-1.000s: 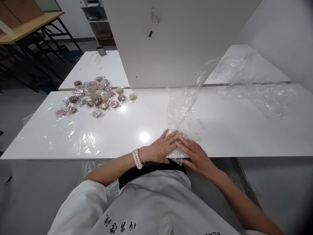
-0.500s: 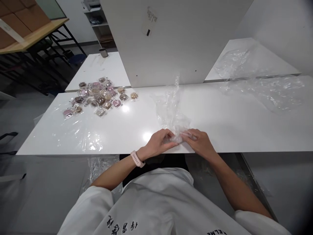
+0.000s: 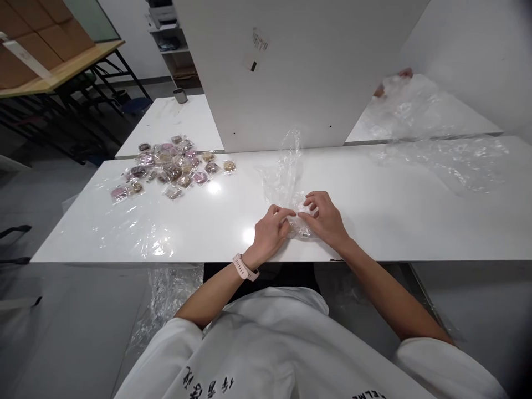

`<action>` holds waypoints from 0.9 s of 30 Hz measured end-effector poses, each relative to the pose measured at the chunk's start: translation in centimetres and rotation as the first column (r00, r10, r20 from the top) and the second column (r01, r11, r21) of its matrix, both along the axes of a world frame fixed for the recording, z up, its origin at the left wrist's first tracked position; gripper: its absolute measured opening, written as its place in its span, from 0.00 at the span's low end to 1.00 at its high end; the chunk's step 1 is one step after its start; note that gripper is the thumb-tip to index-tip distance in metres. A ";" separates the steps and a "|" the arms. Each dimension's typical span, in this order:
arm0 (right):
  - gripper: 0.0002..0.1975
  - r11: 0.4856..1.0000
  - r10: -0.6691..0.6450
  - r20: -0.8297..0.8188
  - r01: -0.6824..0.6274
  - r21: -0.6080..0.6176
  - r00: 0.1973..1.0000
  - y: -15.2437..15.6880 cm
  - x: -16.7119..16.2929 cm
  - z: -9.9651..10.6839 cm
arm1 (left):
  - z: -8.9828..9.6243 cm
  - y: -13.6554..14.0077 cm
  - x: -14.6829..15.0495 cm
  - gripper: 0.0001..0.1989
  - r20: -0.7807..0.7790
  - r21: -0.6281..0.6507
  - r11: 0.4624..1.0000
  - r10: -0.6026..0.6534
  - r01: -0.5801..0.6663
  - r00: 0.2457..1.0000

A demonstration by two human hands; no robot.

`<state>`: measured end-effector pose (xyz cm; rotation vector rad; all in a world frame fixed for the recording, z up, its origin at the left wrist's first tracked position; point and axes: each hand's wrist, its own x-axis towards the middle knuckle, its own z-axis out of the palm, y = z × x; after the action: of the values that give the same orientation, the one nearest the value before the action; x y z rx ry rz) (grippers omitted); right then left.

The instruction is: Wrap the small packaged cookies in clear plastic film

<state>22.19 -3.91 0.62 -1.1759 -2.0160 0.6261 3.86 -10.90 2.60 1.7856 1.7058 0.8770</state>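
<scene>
A crumpled sheet of clear plastic film (image 3: pixel 282 185) lies on the white table before me, its far end standing up toward the divider. My left hand (image 3: pixel 271 230) pinches the film's near end from the left, thumb and fingers bent together. On the other side my right hand (image 3: pixel 325 219) has its thumb and fingertips curled on the same bunched plastic. The fingertips of both hands almost meet over it. Under the bunch, small details show through, too blurred to name.
Several individually wrapped cookies (image 3: pixel 172 166) lie heaped at the left, with loose clear film nearer me. A tall white divider (image 3: pixel 282 94) rises behind the white table (image 3: pixel 374 221). More film (image 3: pixel 465 160) lies at right; beyond it are another person's hands (image 3: pixel 405 73).
Both my hands have moved slightly away from me, and my right fingers have lifted over the bunched film. Another person's hands have appeared at the plastic behind the divider.
</scene>
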 end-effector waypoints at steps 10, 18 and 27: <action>0.18 0.889 0.448 0.199 -0.458 0.008 0.872 -2.0 3.5 -0.5 | -1.9 -3.2 -2.2 0.27 -0.338 0.147 0.974 -0.116 0.174 0.934; 0.19 0.910 0.268 0.062 -0.232 -0.342 0.961 0.2 -0.3 0.8 | -1.6 -2.3 -2.1 0.18 -0.128 0.165 0.986 0.034 -0.013 0.991; 0.21 0.980 0.197 0.194 -0.192 -0.043 0.961 -1.7 -0.7 -0.4 | -0.2 -0.2 -2.0 0.12 -0.236 0.064 0.988 0.153 -0.142 0.960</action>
<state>21.48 -5.56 0.23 -1.0978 -2.3195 0.6525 1.82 -11.08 2.40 1.8777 2.0092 0.7925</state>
